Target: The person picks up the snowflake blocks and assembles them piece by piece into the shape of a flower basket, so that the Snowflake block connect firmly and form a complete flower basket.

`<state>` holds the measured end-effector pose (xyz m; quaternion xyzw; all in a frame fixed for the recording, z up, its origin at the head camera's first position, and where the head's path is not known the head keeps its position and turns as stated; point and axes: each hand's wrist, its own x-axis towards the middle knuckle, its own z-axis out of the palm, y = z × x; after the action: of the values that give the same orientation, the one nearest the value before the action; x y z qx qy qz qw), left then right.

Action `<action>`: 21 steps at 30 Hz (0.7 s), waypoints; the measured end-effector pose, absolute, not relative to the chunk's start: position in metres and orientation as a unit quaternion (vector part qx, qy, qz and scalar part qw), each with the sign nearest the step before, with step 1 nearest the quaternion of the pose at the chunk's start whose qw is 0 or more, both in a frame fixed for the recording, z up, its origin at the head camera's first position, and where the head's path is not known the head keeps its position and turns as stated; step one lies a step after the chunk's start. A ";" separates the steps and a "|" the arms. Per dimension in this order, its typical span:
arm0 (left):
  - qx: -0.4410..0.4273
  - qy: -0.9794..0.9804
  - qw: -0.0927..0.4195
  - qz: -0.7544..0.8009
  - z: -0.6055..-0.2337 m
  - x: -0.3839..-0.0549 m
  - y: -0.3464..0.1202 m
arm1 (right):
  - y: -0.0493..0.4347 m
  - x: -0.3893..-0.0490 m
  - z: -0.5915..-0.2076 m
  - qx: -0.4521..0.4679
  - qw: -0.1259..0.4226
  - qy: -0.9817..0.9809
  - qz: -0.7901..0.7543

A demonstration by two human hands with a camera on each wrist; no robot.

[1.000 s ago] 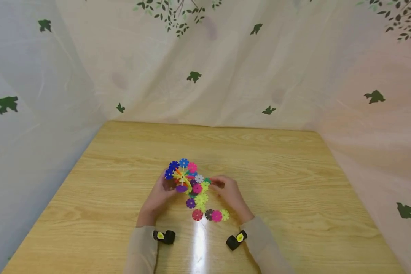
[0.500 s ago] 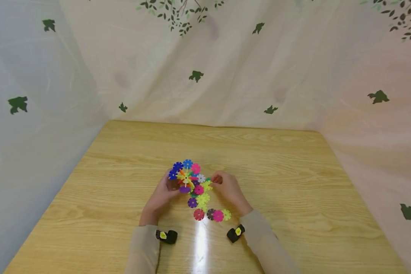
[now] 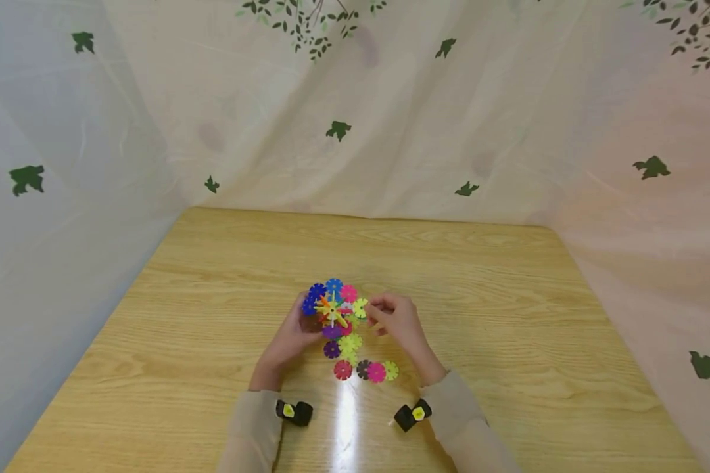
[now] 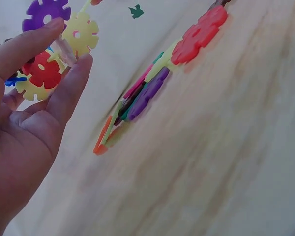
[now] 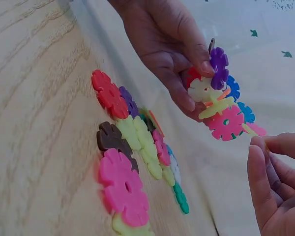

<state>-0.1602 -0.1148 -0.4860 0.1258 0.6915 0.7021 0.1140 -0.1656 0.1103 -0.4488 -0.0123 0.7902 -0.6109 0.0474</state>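
Left hand (image 3: 290,336) pinched a disc cluster (image 3: 334,314), right hand (image 3: 401,322) a yellow disc (image 3: 361,304) that seemed light, stiff, best held by its rim.

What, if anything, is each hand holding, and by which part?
The left hand grips the disc cluster by its left side; the right hand pinches a yellow disc by its edge.

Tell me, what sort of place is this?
Probably a curtained-off recording booth: bird-printed cloth hangs along three sides of a wooden table, and a black device sits at each wrist, perhaps a camera.
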 end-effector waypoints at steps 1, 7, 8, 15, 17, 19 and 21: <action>0.126 0.692 0.113 0.702 -0.486 -0.161 -0.114 | 0.110 -0.165 -0.449 -0.013 0.047 0.791 -0.610; 0.139 0.689 0.100 0.704 -0.486 -0.161 -0.111 | 0.109 -0.162 -0.450 -0.011 0.058 0.800 -0.597; 0.139 0.690 0.098 0.703 -0.485 -0.161 -0.110 | 0.109 -0.162 -0.450 -0.012 0.059 0.803 -0.593; 0.148 0.725 0.086 0.667 -0.484 -0.160 -0.107 | 0.111 -0.161 -0.450 -0.036 0.071 0.819 -0.569; 0.148 0.731 0.088 0.661 -0.484 -0.160 -0.105 | 0.112 -0.162 -0.451 -0.045 0.076 0.819 -0.567; 0.143 0.728 0.093 0.664 -0.484 -0.161 -0.104 | 0.113 -0.162 -0.453 -0.050 0.082 0.816 -0.571; 0.139 0.724 0.096 0.669 -0.484 -0.161 -0.102 | 0.114 -0.163 -0.454 -0.051 0.083 0.813 -0.574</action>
<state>-0.1609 -0.1017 -0.4844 0.1393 0.7235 0.6692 0.0964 -0.1627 0.1143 -0.4539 -0.0509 0.8127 -0.5745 0.0833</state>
